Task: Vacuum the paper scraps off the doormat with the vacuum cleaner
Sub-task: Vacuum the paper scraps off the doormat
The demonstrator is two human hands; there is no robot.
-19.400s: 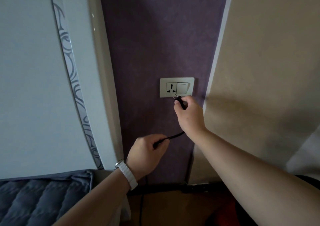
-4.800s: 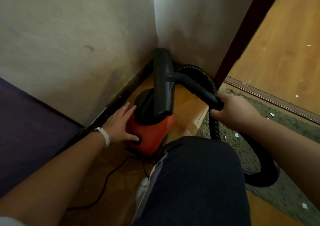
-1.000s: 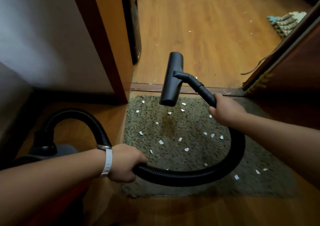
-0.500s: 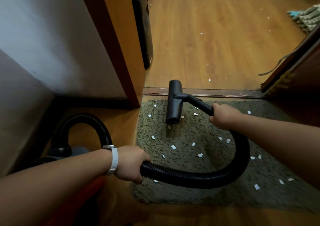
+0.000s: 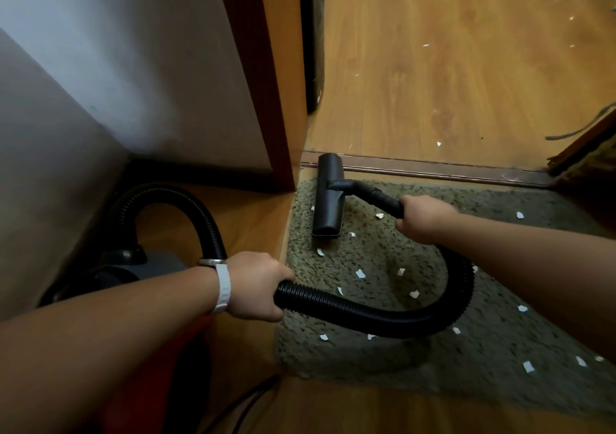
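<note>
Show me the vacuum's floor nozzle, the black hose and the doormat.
floor nozzle (image 5: 327, 210): head view, on its black top face.
hose (image 5: 366, 316): head view, on its ribbed lower curve.
doormat (image 5: 376, 253): head view, on bare green pile left of its middle.

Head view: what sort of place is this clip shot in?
Probably a doorway inside a home: a shaggy doormat lies by a threshold strip, beside a wooden door frame, with wood flooring beyond.
</note>
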